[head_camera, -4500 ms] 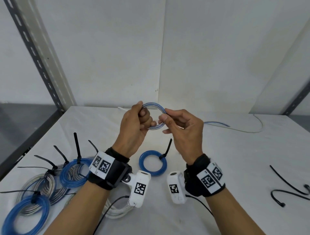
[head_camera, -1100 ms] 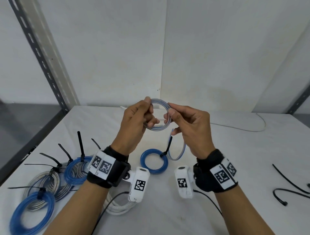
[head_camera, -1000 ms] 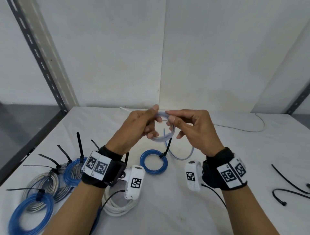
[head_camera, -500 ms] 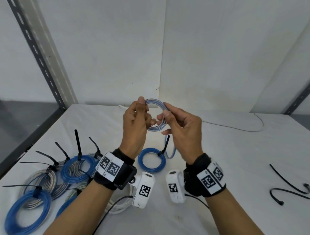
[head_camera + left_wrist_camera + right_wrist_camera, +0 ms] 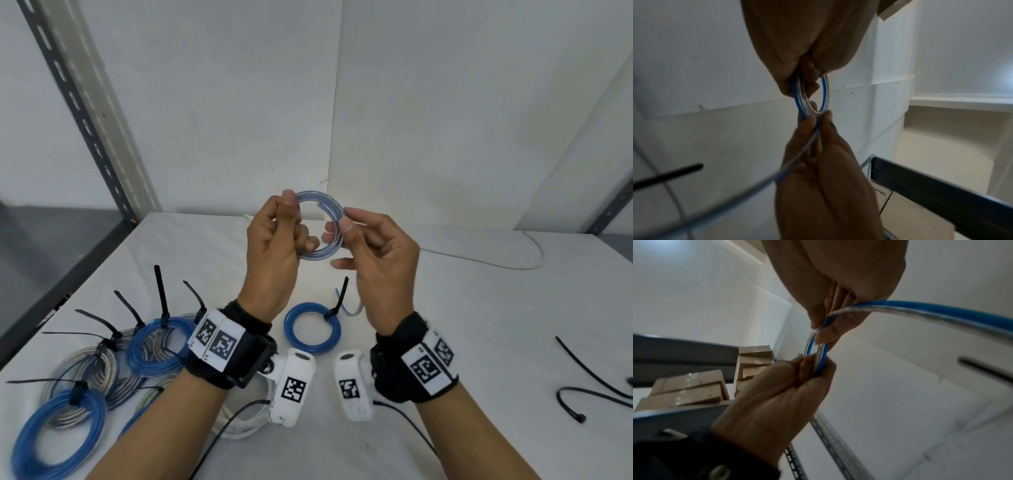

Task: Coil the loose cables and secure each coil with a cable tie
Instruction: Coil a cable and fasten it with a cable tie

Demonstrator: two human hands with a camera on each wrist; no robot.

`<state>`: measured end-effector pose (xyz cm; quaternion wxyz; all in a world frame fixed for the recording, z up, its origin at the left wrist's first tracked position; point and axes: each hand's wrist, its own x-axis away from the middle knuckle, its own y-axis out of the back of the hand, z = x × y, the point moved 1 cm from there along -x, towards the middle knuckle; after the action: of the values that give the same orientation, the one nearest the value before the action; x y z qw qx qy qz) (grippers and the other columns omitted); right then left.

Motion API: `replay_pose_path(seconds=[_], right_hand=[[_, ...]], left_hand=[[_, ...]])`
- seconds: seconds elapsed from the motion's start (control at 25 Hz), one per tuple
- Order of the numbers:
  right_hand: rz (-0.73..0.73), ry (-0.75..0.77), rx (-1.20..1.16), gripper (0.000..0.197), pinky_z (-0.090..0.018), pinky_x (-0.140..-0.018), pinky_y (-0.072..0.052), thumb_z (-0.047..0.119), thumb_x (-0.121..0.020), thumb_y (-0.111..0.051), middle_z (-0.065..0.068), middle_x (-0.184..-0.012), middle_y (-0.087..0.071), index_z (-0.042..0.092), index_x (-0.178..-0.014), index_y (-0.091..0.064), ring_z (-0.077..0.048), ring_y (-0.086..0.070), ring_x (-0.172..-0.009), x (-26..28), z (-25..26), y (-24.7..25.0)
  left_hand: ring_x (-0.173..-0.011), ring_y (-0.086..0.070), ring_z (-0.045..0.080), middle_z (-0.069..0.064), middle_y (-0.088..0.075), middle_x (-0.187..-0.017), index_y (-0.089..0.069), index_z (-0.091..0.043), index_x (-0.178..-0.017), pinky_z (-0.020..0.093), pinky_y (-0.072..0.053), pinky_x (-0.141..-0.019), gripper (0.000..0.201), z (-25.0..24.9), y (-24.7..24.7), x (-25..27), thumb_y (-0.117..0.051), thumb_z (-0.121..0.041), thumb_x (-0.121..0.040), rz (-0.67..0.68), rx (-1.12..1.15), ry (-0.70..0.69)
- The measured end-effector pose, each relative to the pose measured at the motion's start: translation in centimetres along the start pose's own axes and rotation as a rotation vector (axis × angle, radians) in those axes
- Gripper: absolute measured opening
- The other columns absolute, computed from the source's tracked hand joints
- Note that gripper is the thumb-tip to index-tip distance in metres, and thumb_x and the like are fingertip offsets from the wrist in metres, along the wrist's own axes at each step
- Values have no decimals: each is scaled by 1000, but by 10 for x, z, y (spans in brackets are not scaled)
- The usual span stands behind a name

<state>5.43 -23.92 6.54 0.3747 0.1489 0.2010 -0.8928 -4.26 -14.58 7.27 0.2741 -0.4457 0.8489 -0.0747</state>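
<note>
Cable: a thin blue-and-clear cable (image 5: 320,226) is wound into a small coil and held in the air above the white table (image 5: 445,325), between both hands.
Left hand: the left hand (image 5: 274,253) has thumb and fingers curled round the coil's left side, clamping the turns together.
Right hand: the right hand (image 5: 375,260) pinches the coil's right side between thumb and forefinger; the other fingers are spread loosely.
Loose tail: a short free end (image 5: 346,305) hangs below the hands (the right wrist view shows it running out past the pinch).
Handling: it looks light, springy and smooth, so the turns will likely try to spring open and slip; best held by squeezing all the turns at one spot.
Ties: two black cable ties (image 5: 589,387) lie well to the right.
Done coils: tied coils (image 5: 137,346) sit at the left, one small blue coil (image 5: 312,327) just under the hands.
</note>
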Motion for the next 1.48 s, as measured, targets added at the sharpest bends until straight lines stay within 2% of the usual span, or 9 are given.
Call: replay_pose_path(seconds=[0.16, 0.28, 0.4, 0.56, 0.92, 1.04, 1.16, 1.28, 1.48], right_hand=[[-20, 28, 12, 14, -28, -51, -55, 8, -97, -65, -13, -87, -77, 3, -109, -70, -21, -74, -75, 0, -2, -2], [106, 69, 154, 11, -27, -49, -53, 9, -96, -66, -10, -83, -76, 8, -105, -72, -21, -72, -70, -13, 8, 16], [298, 68, 333, 8, -27, -49, -50, 11, -95, -68, -8, -79, -76, 11, -100, -75, -21, -71, -65, -21, 18, 32], [498, -5, 474, 9, -22, -53, -51, 11, -94, -69, -8, -78, -75, 9, -99, -77, -19, -70, -64, -19, 22, 38], [144, 26, 155, 28, -28, -57, -58, 12, -92, -72, -7, -95, -79, 16, -120, -71, -21, -76, -85, -12, 9, 16], [110, 65, 155, 26, -26, -54, -55, 11, -93, -70, -6, -92, -78, 18, -118, -71, -18, -74, -76, -11, 9, 12], [313, 44, 295, 23, -26, -53, -53, 10, -94, -69, -4, -89, -78, 14, -116, -74, -17, -72, -71, -17, 13, 26], [427, 51, 420, 20, -24, -53, -52, 11, -94, -69, -2, -86, -76, 18, -111, -77, -17, -72, -71, -15, 12, 26], [246, 30, 171, 20, -27, -55, -58, 7, -94, -67, -3, -93, -79, 12, -112, -74, -22, -77, -82, -18, 13, 23]], left_hand=[[-50, -29, 11, -2, -25, -61, -48, -14, -82, 27, -44, -62, 38, 4, -2, 3, -37, -39, -108, 10, 11, 84], [-57, -54, 17, 3, -51, -60, -61, -7, -101, 37, -55, -76, 44, -1, 8, -3, -46, -48, -100, 232, -187, 179], [-69, -69, 26, 13, -68, -72, -67, -4, -101, 33, -59, -73, 29, -12, 19, -3, -60, -31, -99, 453, -529, 106], [-69, -74, 30, 12, -73, -73, -66, -3, -97, 30, -58, -66, 25, -17, 23, 1, -60, -27, -100, 636, -627, 233], [-67, -75, 22, 8, -75, -75, -69, -9, -92, 32, -61, -64, 21, -15, 21, -7, -58, -25, -100, 179, -255, 121], [-68, -73, 22, 7, -72, -75, -68, -8, -95, 34, -61, -70, 28, -16, 20, -7, -56, -33, -97, 227, -214, 155], [-56, -55, 16, 3, -58, -64, -67, -1, -100, 39, -60, -75, 50, -15, 22, -8, -49, -48, -95, 380, -295, 284], [-54, -35, 12, -2, -37, -61, -61, -9, -83, 31, -50, -65, 46, -14, 19, -3, -46, -50, -97, 490, -479, 300], [-54, -30, 11, 0, -31, -65, -50, -3, -81, 26, -40, -54, 40, -15, 16, -6, -42, -32, -108, 228, -295, 79]])
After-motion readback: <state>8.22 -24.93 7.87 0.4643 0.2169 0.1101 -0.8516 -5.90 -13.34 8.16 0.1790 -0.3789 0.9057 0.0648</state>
